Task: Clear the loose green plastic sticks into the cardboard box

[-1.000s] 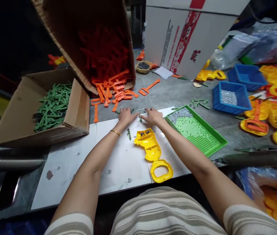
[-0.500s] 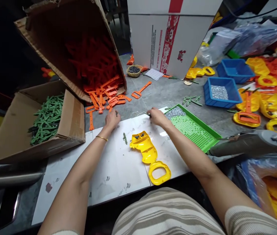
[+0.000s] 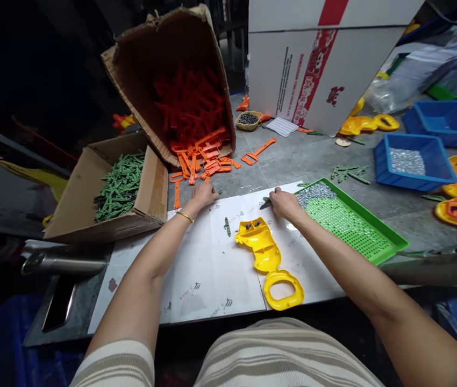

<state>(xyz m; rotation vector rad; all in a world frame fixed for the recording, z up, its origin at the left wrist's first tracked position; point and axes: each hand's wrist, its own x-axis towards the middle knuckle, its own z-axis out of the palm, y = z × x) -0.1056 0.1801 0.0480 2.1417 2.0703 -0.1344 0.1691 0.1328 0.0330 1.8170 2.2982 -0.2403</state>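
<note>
My left hand (image 3: 203,196) is closed at the far edge of the white sheet, near the orange parts, with a small dark green piece showing at its fingertips. My right hand (image 3: 285,204), also closed, is beside the green tray's corner. A dark green plastic piece (image 3: 266,203) sticks out from its fingers; its shape is partly hidden. Between my arms lies a yellow plastic shell (image 3: 266,255) with a ring-shaped end, open side up, with small dark bits in its top. A loose green plastic piece (image 3: 227,227) lies left of it.
Orange plastic parts (image 3: 212,161) spill from a tilted carton (image 3: 131,75). Another carton (image 3: 67,188) holds green pieces. A green perforated tray (image 3: 385,252) holds small metal screws. Blue bins (image 3: 414,177), a small basket (image 3: 248,127) and a big white box (image 3: 277,70) stand farther back.
The view has turned left, so the scene sits farther right in the picture. My right hand has come slightly nearer, and more of its dark green piece shows. The yellow shell stays put.
</note>
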